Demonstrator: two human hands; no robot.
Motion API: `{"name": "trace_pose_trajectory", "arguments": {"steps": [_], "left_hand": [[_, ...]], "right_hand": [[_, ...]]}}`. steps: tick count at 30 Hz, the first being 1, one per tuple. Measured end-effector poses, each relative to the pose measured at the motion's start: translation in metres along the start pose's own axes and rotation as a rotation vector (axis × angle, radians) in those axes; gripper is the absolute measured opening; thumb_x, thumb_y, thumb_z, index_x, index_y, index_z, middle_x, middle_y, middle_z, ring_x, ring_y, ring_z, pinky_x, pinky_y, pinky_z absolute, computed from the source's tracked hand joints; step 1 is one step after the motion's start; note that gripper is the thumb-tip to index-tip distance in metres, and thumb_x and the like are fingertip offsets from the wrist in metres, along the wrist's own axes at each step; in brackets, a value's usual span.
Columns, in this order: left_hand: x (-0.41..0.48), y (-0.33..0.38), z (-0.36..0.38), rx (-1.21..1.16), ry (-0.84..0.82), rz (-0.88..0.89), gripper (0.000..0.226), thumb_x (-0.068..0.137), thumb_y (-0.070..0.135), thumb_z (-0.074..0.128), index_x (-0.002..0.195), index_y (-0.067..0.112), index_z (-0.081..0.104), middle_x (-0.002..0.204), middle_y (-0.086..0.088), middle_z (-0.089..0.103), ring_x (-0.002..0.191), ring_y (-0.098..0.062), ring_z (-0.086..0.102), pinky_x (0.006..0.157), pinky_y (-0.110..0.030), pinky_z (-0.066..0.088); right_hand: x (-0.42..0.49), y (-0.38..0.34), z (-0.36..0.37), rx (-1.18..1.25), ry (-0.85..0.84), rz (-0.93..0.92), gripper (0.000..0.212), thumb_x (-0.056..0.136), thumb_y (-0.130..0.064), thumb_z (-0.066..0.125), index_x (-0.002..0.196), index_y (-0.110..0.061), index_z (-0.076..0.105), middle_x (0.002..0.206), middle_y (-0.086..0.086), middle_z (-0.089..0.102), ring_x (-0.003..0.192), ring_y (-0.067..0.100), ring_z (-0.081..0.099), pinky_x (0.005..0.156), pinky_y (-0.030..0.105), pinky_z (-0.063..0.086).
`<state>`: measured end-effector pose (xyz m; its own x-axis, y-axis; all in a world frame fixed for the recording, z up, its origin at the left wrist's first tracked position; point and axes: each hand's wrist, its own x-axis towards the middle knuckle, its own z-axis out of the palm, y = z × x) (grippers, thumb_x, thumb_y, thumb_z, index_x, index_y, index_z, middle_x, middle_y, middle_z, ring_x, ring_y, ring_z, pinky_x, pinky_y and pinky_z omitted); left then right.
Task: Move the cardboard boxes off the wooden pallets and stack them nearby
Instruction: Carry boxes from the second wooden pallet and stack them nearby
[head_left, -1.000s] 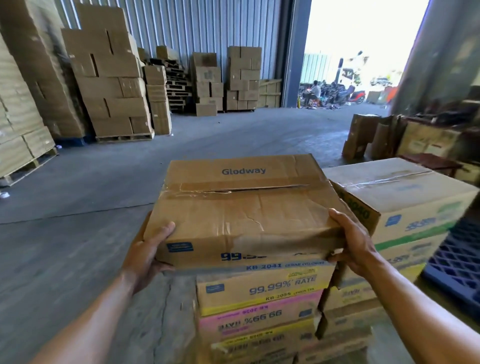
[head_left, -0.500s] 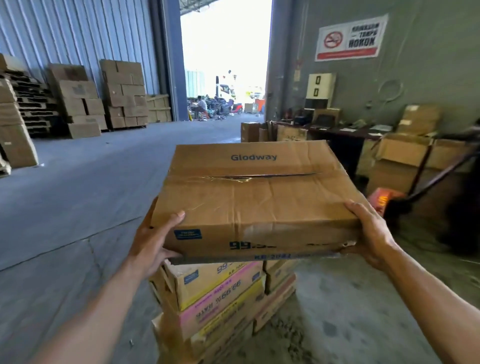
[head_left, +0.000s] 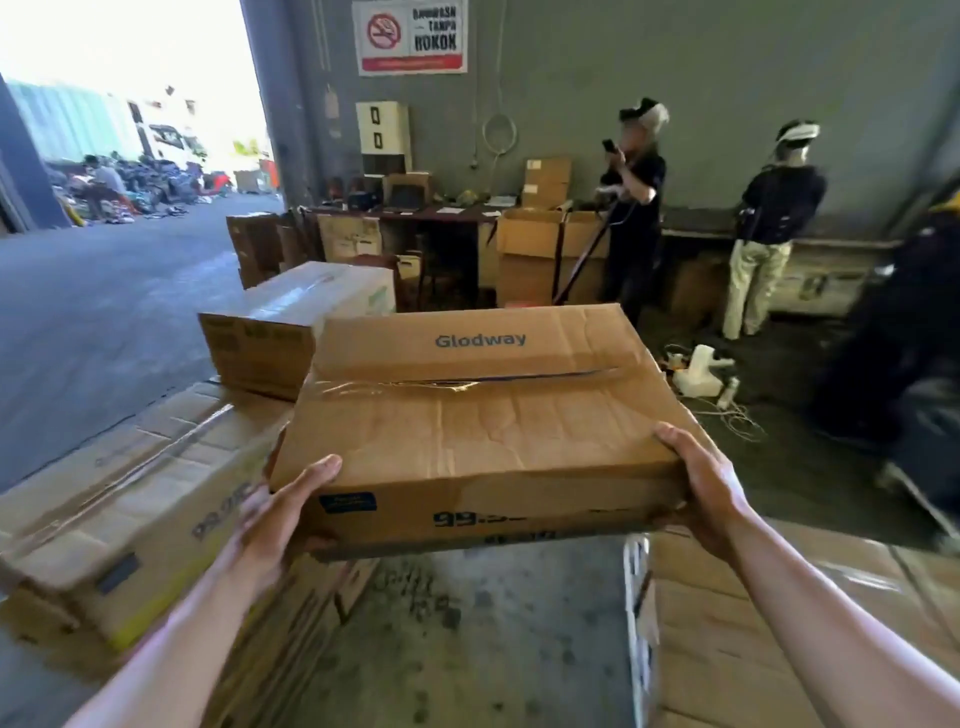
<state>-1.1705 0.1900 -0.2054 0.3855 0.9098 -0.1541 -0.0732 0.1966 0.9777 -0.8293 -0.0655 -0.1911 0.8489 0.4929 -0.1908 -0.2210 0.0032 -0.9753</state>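
Observation:
I carry a flat, creased cardboard box (head_left: 483, 415) marked "Glodway", held in the air in front of me. My left hand (head_left: 283, 514) grips its near left corner, thumb on top. My right hand (head_left: 701, 483) grips the near right corner the same way. Below on the left lies a layer of stacked cardboard boxes (head_left: 119, 499), with another box (head_left: 291, 322) standing on its far end. More flat cardboard (head_left: 779, 623) lies at the lower right. Bare concrete floor (head_left: 467, 623) shows between the two groups.
Two people (head_left: 634, 208) (head_left: 769, 223) stand at a cluttered table (head_left: 415, 213) by the grey wall, with open cartons (head_left: 540, 249) around them. A dark figure (head_left: 893, 338) is at the right edge. Cables and a white object (head_left: 701, 371) lie on the floor. The open doorway (head_left: 130, 104) is at left.
I have turned right with the box still in both hands. The coloured stack it came from is out of view; a low layer of boxes and the people by the wall came into view.

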Motion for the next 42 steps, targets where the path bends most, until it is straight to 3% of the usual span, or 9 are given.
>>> {"name": "trace_pose_trajectory", "arguments": {"steps": [5, 12, 16, 21, 24, 28, 32, 37, 42], "left_hand": [[-0.054, -0.037, 0.043, 0.054, -0.130, -0.037, 0.100, 0.043, 0.052, 0.096, 0.132, 0.025, 0.062, 0.116, -0.018, 0.070, 0.085, -0.045, 0.072, 0.058, -0.059, 0.059], [-0.183, -0.085, 0.065, 0.123, -0.364, -0.062, 0.110, 0.031, 0.056, 0.098, 0.130, 0.026, 0.062, 0.125, -0.014, 0.067, 0.097, -0.042, 0.070, 0.063, -0.062, 0.058], [-0.267, -0.114, 0.061, 0.142, -0.457, -0.099, 0.083, 0.053, 0.045, 0.091, 0.129, 0.046, 0.059, 0.127, -0.009, 0.064, 0.094, -0.040, 0.068, 0.061, -0.060, 0.059], [-0.337, -0.136, 0.084, 0.152, -0.506, -0.133, 0.071, 0.077, 0.034, 0.083, 0.139, 0.048, 0.051, 0.134, -0.004, 0.058, 0.101, -0.035, 0.067, 0.057, -0.052, 0.061], [-0.370, -0.146, 0.115, 0.143, -0.514, -0.144, 0.072, 0.081, 0.031, 0.081, 0.142, 0.050, 0.047, 0.136, -0.002, 0.055, 0.105, -0.034, 0.065, 0.063, -0.056, 0.061], [-0.405, -0.160, 0.182, 0.129, -0.532, -0.126, 0.068, 0.084, 0.028, 0.079, 0.141, 0.049, 0.048, 0.129, -0.001, 0.059, 0.104, -0.031, 0.067, 0.066, -0.057, 0.061], [-0.443, -0.195, 0.271, 0.116, -0.532, -0.123, 0.064, 0.084, 0.027, 0.079, 0.137, 0.051, 0.052, 0.126, -0.001, 0.062, 0.104, -0.031, 0.068, 0.067, -0.061, 0.060], [-0.495, -0.258, 0.376, 0.117, -0.511, -0.182, 0.066, 0.084, 0.027, 0.079, 0.137, 0.055, 0.050, 0.122, 0.002, 0.065, 0.098, -0.028, 0.071, 0.063, -0.057, 0.060], [-0.516, -0.303, 0.448, 0.120, -0.410, -0.285, 0.076, 0.082, 0.027, 0.080, 0.145, 0.051, 0.044, 0.124, 0.001, 0.062, 0.098, -0.025, 0.069, 0.061, -0.054, 0.061]], "right_hand": [[-0.086, 0.022, -0.105, 0.009, 0.205, 0.011, 0.032, 0.081, -0.046, 0.077, 0.108, -0.031, 0.068, 0.107, 0.007, 0.070, 0.092, 0.029, 0.068, 0.071, 0.049, 0.059], [-0.257, 0.087, -0.232, 0.003, 0.448, 0.056, 0.090, 0.053, -0.070, 0.082, 0.131, -0.032, 0.059, 0.122, 0.009, 0.061, 0.107, 0.036, 0.063, 0.086, 0.065, 0.056], [-0.350, 0.105, -0.280, -0.008, 0.523, 0.082, 0.072, 0.061, -0.061, 0.079, 0.126, -0.032, 0.064, 0.119, 0.008, 0.064, 0.103, 0.033, 0.064, 0.085, 0.059, 0.058], [-0.418, 0.110, -0.338, 0.016, 0.602, 0.092, 0.074, 0.054, -0.065, 0.080, 0.124, -0.049, 0.063, 0.123, 0.001, 0.062, 0.107, 0.029, 0.063, 0.082, 0.050, 0.060], [-0.431, 0.106, -0.379, 0.019, 0.610, 0.089, 0.065, 0.055, -0.064, 0.080, 0.118, -0.052, 0.066, 0.125, 0.002, 0.062, 0.108, 0.030, 0.063, 0.079, 0.047, 0.061], [-0.425, 0.103, -0.453, 0.019, 0.631, 0.104, 0.075, 0.068, -0.061, 0.079, 0.137, -0.040, 0.057, 0.129, 0.007, 0.059, 0.108, 0.031, 0.061, 0.069, 0.047, 0.061], [-0.401, 0.099, -0.551, 0.017, 0.641, 0.110, 0.092, 0.059, -0.067, 0.078, 0.143, -0.042, 0.050, 0.136, 0.006, 0.054, 0.114, 0.032, 0.058, 0.085, 0.053, 0.059], [-0.360, 0.099, -0.672, 0.004, 0.621, 0.125, 0.054, 0.082, -0.051, 0.075, 0.132, -0.048, 0.057, 0.122, -0.001, 0.059, 0.111, 0.029, 0.059, 0.085, 0.066, 0.055], [-0.304, 0.103, -0.752, -0.012, 0.570, 0.208, 0.047, 0.085, -0.047, 0.074, 0.130, -0.048, 0.059, 0.124, -0.001, 0.059, 0.110, 0.026, 0.058, 0.091, 0.064, 0.054]]}}
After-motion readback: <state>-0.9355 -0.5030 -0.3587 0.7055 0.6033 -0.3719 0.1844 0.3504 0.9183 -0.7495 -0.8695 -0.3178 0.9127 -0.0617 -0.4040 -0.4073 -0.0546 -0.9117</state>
